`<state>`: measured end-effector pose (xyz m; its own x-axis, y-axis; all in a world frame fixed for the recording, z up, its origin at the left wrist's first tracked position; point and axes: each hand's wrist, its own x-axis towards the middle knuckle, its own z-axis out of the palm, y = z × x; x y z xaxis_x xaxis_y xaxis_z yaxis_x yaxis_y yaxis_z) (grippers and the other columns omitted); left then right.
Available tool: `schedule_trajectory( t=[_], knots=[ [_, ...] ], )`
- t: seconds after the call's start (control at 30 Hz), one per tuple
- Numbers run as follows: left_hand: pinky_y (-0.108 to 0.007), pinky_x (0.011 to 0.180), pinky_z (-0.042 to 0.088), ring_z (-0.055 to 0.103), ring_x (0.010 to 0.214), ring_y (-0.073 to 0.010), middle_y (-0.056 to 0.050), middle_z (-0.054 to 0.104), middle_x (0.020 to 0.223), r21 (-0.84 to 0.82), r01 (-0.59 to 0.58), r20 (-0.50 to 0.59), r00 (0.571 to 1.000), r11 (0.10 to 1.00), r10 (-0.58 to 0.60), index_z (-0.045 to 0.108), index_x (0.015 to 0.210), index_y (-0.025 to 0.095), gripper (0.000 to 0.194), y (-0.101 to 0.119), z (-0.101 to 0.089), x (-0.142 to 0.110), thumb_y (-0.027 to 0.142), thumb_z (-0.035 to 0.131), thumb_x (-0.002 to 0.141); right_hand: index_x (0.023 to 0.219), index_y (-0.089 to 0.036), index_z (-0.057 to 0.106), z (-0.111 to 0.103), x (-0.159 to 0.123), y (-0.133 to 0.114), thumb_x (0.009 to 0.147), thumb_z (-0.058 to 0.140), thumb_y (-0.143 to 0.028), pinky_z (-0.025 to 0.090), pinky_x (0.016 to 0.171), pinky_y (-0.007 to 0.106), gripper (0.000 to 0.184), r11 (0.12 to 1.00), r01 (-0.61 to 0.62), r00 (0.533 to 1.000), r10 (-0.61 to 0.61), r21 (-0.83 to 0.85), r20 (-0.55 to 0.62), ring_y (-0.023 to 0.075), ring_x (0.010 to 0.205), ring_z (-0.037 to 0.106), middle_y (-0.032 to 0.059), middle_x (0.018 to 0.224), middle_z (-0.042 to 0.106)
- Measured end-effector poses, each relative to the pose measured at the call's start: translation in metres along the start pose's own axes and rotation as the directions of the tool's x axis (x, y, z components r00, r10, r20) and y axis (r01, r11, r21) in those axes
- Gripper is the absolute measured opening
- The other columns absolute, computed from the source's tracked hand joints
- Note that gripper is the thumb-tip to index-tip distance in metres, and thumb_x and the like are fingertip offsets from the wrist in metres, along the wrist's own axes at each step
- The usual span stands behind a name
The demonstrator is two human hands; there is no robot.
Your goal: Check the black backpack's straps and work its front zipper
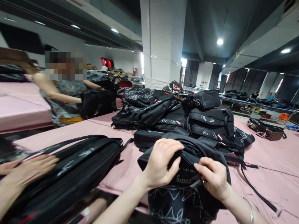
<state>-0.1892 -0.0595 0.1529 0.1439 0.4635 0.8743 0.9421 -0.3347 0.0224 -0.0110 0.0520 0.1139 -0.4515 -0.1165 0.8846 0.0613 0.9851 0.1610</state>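
A black backpack (174,202) with white line drawings and the word "Success" stands upright in front of me at the table edge. My left hand (163,161) curls over its upper edge at the opening, with the fingertips partly hidden in the dark fabric. Opposite it, my right hand (213,177) is closed, thumb and finger pinched near the bag's edge. From under its fingers a small tool with a grey blade-like tip (196,183) points left across the printed front; it is blurred. A bracelet circles my right wrist.
Black backpacks (161,115) are heaped on the pink table (261,186) just behind. At left, another person's hand (35,168) rests on a black backpack (77,168). A seated person (65,90) handles a black bag farther back. A brown-checked bag (268,129) lies right.
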Motion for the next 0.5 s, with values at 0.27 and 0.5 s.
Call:
schedule_trajectory(
  t=[0.27,0.5],
  knots=[
    [-0.030,0.061,0.044,0.059,0.072,-0.0196,-0.008,0.065,0.081,0.194,-0.185,0.744,0.668,0.963,-0.022,0.063,0.081,0.012,0.018,0.039,0.005,0.052,0.024,0.051,0.079,0.095,-0.012,0.062,-0.009,-0.007,0.009,0.082,0.040,-0.004,0.047,0.051,0.023,0.026,0.982,0.160,0.984,-0.166,0.104,0.057,0.0135,0.062,0.058,0.0102,0.083,0.064],
    [-0.029,0.051,0.038,0.062,0.085,-0.0245,-0.012,0.068,0.089,0.090,-0.081,0.960,0.273,0.993,-0.064,0.069,0.090,0.013,0.033,0.038,0.021,0.072,0.032,0.046,0.076,0.087,-0.015,0.064,-0.012,-0.021,0.008,0.085,0.041,-0.013,0.053,0.056,0.025,0.023,0.977,0.181,0.981,-0.187,0.115,0.046,0.0161,0.069,0.064,0.0097,0.083,0.066]
  ],
)
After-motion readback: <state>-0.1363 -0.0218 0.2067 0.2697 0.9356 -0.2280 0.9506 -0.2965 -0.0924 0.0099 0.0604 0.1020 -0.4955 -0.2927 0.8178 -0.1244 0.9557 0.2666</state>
